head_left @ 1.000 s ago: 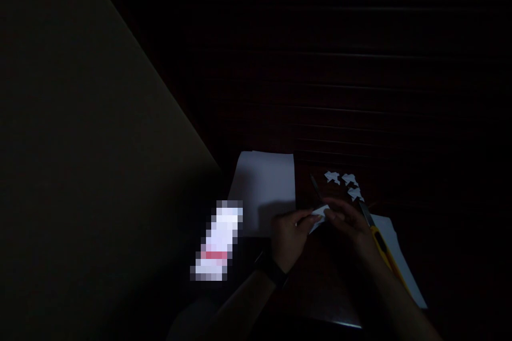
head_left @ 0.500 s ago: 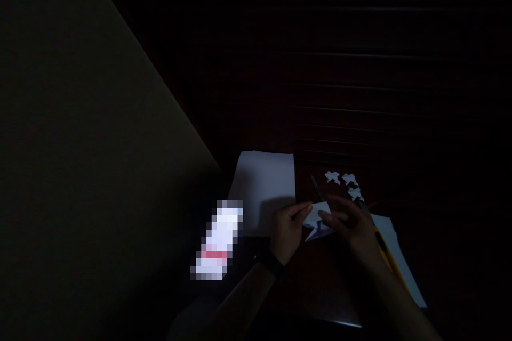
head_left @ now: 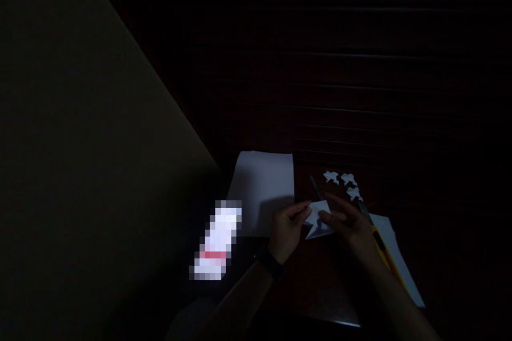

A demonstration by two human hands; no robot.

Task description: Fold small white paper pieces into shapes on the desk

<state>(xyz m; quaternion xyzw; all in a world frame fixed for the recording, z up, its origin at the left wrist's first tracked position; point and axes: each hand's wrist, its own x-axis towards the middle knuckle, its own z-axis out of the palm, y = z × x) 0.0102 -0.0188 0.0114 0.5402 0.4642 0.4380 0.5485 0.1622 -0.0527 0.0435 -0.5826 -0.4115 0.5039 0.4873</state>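
Note:
In the dim light both hands meet over a small folded white paper piece (head_left: 318, 219) above the dark table. My left hand (head_left: 287, 232), with a dark band at its wrist, pinches the paper's left edge with closed fingers. My right hand (head_left: 352, 224) grips the paper's right side, fingers curled on it. Three small folded white paper shapes (head_left: 344, 181) lie in a cluster just beyond my right hand.
A white sheet (head_left: 264, 186) lies left of the hands. A yellow-handled utility knife (head_left: 378, 242) rests on another white sheet (head_left: 400, 261) under my right forearm. A thin dark pen-like stick (head_left: 314, 184) lies beyond the hands. A pale wall (head_left: 80, 144) fills the left.
The paper piece has been turned and shows more of its flat face between the fingers. Both hands stay in nearly the same place.

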